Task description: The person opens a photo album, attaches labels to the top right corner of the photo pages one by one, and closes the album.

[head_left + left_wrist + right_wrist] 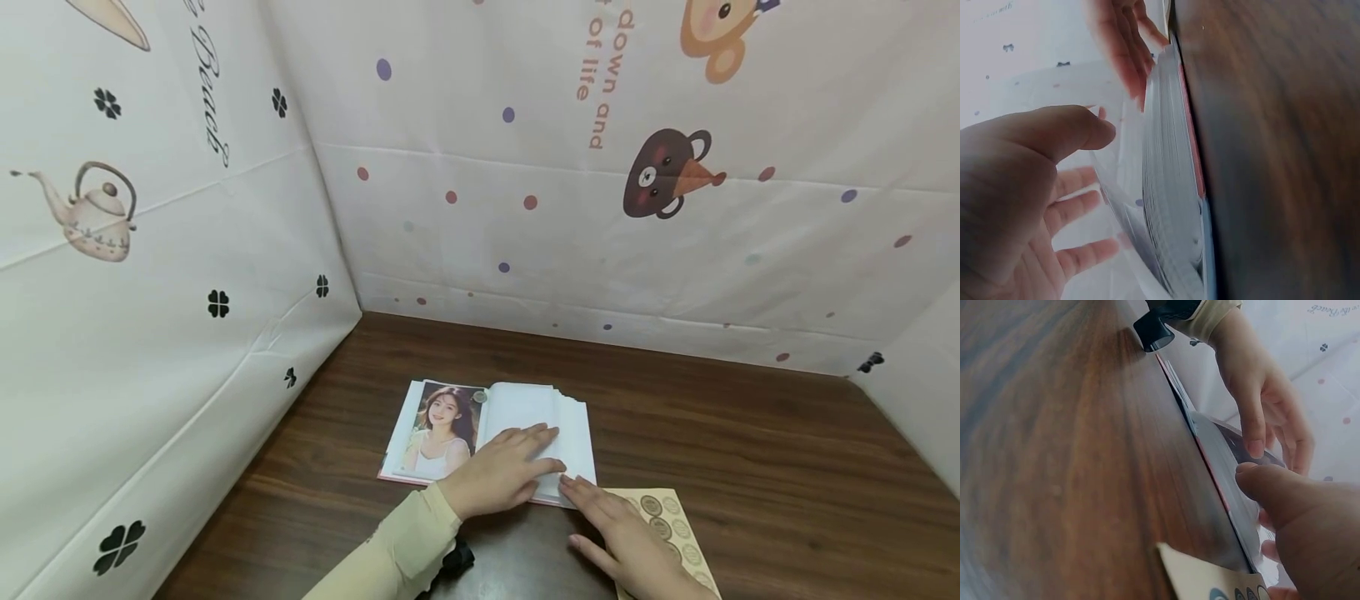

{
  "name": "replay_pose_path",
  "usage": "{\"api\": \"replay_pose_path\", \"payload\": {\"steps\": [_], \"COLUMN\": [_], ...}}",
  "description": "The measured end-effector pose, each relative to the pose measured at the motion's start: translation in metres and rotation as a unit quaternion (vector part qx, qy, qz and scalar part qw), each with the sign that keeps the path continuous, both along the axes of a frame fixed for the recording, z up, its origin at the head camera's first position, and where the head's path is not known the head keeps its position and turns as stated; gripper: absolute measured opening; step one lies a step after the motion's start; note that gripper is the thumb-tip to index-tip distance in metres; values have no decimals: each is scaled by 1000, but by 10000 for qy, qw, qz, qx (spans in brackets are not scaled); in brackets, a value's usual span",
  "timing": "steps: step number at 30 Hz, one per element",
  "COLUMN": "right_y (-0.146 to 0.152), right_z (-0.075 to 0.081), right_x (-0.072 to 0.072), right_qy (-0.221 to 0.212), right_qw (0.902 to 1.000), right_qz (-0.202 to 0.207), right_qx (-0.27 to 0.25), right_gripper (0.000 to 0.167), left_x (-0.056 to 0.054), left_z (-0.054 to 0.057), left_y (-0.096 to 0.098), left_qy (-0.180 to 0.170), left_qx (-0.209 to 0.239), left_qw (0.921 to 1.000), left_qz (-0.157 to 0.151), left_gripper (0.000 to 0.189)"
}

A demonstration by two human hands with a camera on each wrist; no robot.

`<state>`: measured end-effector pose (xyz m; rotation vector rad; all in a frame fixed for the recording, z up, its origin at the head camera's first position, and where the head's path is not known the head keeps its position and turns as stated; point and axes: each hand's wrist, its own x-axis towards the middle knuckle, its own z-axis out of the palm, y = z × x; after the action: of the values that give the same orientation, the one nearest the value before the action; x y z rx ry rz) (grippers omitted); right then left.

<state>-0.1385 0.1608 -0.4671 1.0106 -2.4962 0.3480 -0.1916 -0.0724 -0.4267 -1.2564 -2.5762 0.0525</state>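
An album-like book (521, 408) lies open on the table, with a thick stack of pages (1169, 169). A photo of a person (442, 433) fills its left page, and a small round sticker (480, 397) sits at the photo's upper corner. My left hand (506, 471) reaches over the white right-hand page, its fingers spread and fairly straight. In the left wrist view, a thin page stands a little raised beside that hand's fingers. My right hand (618, 529) touches the book's lower right corner with extended fingertips. Under it lies a tan sheet of round stickers (682, 521).
The brown wooden table (787, 467) runs up to white printed cloth walls at the left (172, 375), back (570, 242) and right. A black wrist strap or mount (457, 557) is on my left sleeve.
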Motion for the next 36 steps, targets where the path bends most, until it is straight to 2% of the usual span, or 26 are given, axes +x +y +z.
{"api": "replay_pose_path", "payload": {"steps": [9,22,29,36], "right_y": [1,0,-4,0], "right_z": [-1,-1,-2,0], "right_x": [0,1,2,3], "right_qy": [-89,-147,-361,-412], "right_qw": [9999,9999,9992,9989], "right_qz": [57,6,-105,-192], "right_qx": [-19,43,106,80], "right_gripper": [55,54,51,51], "left_x": [-1,-1,4,3], "left_z": [4,9,11,19], "left_y": [-4,-9,-22,-33], "left_qy": [7,532,605,1010], "left_qx": [16,127,50,35], "left_qw": [10000,9983,9977,9946], "left_qz": [94,212,314,241], "left_gripper": [40,39,44,49]}}
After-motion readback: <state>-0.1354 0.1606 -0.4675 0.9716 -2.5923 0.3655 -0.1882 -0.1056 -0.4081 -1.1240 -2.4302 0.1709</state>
